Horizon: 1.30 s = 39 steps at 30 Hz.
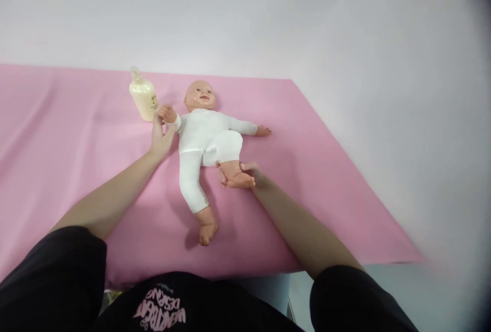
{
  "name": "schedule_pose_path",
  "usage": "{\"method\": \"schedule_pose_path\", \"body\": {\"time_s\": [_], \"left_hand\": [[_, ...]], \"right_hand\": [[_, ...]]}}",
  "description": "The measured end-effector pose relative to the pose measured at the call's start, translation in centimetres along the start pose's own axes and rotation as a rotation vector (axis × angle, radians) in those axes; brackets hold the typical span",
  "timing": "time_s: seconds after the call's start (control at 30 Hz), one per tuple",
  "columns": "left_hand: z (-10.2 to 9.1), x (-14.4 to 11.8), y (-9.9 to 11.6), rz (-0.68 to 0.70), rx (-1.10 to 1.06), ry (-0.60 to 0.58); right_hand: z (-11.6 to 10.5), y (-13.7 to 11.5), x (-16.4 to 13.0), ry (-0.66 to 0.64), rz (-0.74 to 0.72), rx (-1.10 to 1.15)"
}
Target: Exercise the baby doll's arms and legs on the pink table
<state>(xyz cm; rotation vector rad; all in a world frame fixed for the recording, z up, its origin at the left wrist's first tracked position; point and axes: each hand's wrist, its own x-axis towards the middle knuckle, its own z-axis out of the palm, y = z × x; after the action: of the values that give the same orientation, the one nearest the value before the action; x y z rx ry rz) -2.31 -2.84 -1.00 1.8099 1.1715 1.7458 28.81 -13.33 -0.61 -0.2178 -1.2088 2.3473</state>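
Note:
A baby doll (pixel 203 130) in a white bodysuit lies on its back on the pink sheet, head toward the far edge. My left hand (pixel 161 140) is closed around the doll's forearm at the left, just below its small hand. Under the bent leg, my right hand (pixel 251 171) grips the ankle, its fingers partly hidden behind the doll's foot (pixel 241 180). That leg is raised and bent at the knee. The other leg stretches toward me, and the doll's far-right arm lies out to the side.
A pale yellow pump bottle (pixel 143 97) stands close beyond my left hand. The pink sheet (pixel 314 183) covers the table, with its edge slanting down the right side. A white wall (pixel 245 20) rises behind.

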Motion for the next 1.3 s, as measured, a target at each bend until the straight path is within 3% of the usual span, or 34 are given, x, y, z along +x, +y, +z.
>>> {"method": "schedule_pose_path", "body": {"time_s": [0.2, 0.3, 0.47, 0.77, 0.9, 1.0, 1.17, 1.3], "left_hand": [[-0.8, 1.0, -2.9, -0.291, -0.215, 0.182], [-1.0, 1.1, -4.0, -0.354, -0.206, 0.211], [-1.0, 1.1, -4.8, -0.293, -0.187, 0.134], [-0.8, 0.9, -4.2, -0.164, -0.127, 0.068], [-0.2, 0.2, -1.8, -0.056, -0.062, 0.012], [-0.1, -0.5, 0.8, 0.143, 0.139, -0.086], [-0.3, -0.8, 3.6, 0.391, 0.357, -0.395], [-0.1, -0.7, 3.5, 0.437, 0.425, -0.497]], "right_hand": [[0.8, -0.5, 0.2, -0.278, 0.238, -0.067], [1.4, -0.7, 0.4, -0.371, 0.358, -0.149], [1.7, -0.9, 0.4, -0.386, 0.373, -0.190], [0.8, -0.4, 0.3, -0.347, 0.391, -0.183], [0.2, 0.3, 0.0, -0.246, 0.143, -0.064], [0.0, 0.5, 0.1, -0.107, 0.003, 0.033], [0.4, -0.2, 0.7, 0.317, -0.123, 0.061], [0.7, -0.6, 1.1, 0.549, -0.137, 0.103]]}}
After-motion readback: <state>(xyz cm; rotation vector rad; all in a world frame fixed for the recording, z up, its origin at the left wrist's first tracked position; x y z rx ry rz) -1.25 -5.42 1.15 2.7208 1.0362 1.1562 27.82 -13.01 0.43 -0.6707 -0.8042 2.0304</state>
